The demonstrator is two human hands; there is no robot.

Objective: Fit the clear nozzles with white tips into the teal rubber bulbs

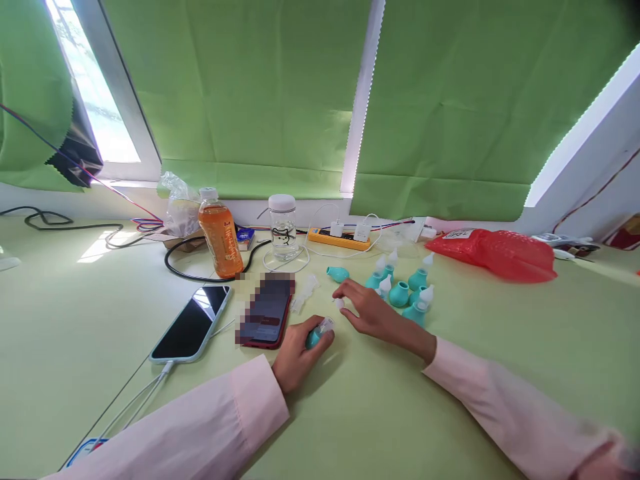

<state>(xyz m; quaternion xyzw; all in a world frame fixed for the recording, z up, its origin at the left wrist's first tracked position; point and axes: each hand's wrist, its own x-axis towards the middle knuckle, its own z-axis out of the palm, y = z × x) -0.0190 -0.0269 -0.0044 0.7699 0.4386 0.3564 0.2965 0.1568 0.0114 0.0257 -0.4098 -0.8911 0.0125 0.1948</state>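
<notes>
My left hand (pixel 299 352) is wrapped round a teal rubber bulb (pixel 313 338) with a clear piece at its top. Just to the right, my right hand (pixel 363 308) pinches a small whitish translucent tip (pixel 339 303) between thumb and finger, apart from the bulb. Beyond my right fingers a teal bulb (pixel 338 274) lies on its side. Several more teal bulbs (pixel 399 294), most with white pointed tips, stand grouped behind my right wrist. Clear plastic pieces (pixel 305 293) lie between my hands and the dark red-edged phone (pixel 267 317).
A second phone (pixel 191 325) with a cable lies left. Behind are an orange drink bottle (pixel 221 237), a clear lidded bottle (pixel 283 230), a yellow power strip (pixel 320 237) with chargers, and a red plastic bag (pixel 500 255). Cables run along the back of the table (pixel 450 400).
</notes>
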